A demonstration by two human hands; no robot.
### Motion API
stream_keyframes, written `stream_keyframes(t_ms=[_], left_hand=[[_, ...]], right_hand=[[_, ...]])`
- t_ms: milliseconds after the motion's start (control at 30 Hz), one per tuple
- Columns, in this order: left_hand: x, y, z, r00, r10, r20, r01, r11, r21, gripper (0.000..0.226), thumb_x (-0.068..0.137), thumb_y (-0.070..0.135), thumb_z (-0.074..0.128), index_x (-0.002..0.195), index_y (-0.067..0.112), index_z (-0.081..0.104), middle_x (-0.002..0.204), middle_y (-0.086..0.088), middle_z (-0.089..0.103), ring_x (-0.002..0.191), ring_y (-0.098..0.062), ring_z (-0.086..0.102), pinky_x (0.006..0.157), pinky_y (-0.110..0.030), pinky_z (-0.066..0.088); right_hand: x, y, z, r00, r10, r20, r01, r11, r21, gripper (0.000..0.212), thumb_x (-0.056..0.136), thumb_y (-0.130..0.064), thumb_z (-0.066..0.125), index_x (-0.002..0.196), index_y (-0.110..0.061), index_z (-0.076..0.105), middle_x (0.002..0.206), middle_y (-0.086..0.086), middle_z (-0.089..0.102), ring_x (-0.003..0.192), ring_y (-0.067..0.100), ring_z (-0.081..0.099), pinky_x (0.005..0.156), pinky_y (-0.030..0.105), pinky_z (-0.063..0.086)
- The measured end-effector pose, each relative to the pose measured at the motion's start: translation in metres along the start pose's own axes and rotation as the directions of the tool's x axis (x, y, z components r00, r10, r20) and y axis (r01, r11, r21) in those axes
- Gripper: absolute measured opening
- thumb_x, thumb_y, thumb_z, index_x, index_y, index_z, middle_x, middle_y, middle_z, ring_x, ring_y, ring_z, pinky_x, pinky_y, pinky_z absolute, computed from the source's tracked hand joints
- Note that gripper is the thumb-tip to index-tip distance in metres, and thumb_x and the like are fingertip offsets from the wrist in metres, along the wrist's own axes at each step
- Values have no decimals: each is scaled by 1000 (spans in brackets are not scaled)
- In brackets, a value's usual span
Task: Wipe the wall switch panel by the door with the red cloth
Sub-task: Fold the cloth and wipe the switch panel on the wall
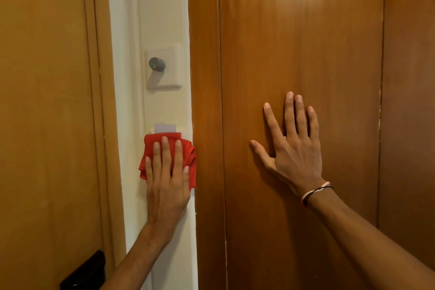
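Red crumpled cloth [187, 155] pressed flat on white wall by left hand [166, 186], fingers extended upward, covering switch panel; right hand [294, 146] splayed wide on brown wooden door [306, 42].

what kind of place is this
Likely an indoor doorway in a home or hotel room: a narrow cream wall strip between wooden door panels, carrying a dimmer knob plate, with a black door handle lower left.

Left hand [167, 183] flat on red cloth [150, 146]
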State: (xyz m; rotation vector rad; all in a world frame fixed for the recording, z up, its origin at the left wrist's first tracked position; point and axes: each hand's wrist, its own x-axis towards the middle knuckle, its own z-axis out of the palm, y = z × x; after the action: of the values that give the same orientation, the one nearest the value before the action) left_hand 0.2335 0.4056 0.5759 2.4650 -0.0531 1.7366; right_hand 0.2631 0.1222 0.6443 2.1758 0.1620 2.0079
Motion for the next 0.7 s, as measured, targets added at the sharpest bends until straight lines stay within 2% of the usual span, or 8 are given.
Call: stream_keyframes(t_ms=[67,167,200,300,433,567,633,700], left_hand=[[2,-5,-2,999,41,5,-41,999,0,59,103,34,35,152,3,27,160,-23,26,149,-42,20,116,-63,31],[11,-8,-9,988,-153,3,153,985,-78,59,105,33,31,154,4,21,162,-21,22,151,-41,16,119,-60,28],[6,-9,-8,993,-118,31,119,992,-37,58,106,34,28,154,4,20,162,-21,20,151,-42,14,120,-60,26],[-11,-21,-5,979,150,140,-164,982,93,56,107,35,25,152,3,24,160,-23,23,150,-44,14,117,-62,29],[-1,-10,-8,990,-120,74,119,993,14,58,106,31,31,155,4,17,163,-21,16,152,-40,9,121,-59,23],[-13,-17,4,991,115,72,-122,986,114,58,105,32,34,154,3,21,161,-25,20,150,-45,14,119,-63,26],[-12,-28,3,987,144,67,-152,981,120,57,105,32,35,153,2,24,159,-25,26,149,-46,19,116,-64,29],[-8,-21,1,996,80,46,-83,993,79,57,106,34,33,153,3,24,160,-23,25,149,-44,19,117,-63,29]], right_hand=[[-1,1,0,1000,0,9,0,1000,-4,90,98,-78,29,169,-23,18,175,24,14,164,39,14,132,57,17],[0,0,-2,1000,-3,1,3,1000,4,89,98,-78,29,169,-24,18,174,24,15,163,40,15,132,57,18],[0,-1,-2,1000,-1,-2,1,1000,11,89,98,-78,28,169,-23,18,174,25,15,163,40,15,132,58,19],[0,-1,-1,1000,9,9,-9,1000,6,90,98,-78,27,169,-23,17,174,25,15,163,40,15,132,58,18],[0,0,-2,1000,-1,9,1,1000,7,90,98,-78,27,169,-24,16,174,25,14,163,40,15,132,58,17],[0,-1,-1,999,-49,13,49,999,-15,89,98,-78,29,168,-24,21,174,24,19,162,41,18,129,63,19],[0,-1,-1,995,-93,25,94,995,-23,88,98,-77,29,168,-24,21,174,23,19,162,41,19,128,66,18],[-2,-4,-1,988,-148,40,149,988,-31,86,99,-76,28,168,-24,23,173,23,20,162,42,20,127,68,19]])
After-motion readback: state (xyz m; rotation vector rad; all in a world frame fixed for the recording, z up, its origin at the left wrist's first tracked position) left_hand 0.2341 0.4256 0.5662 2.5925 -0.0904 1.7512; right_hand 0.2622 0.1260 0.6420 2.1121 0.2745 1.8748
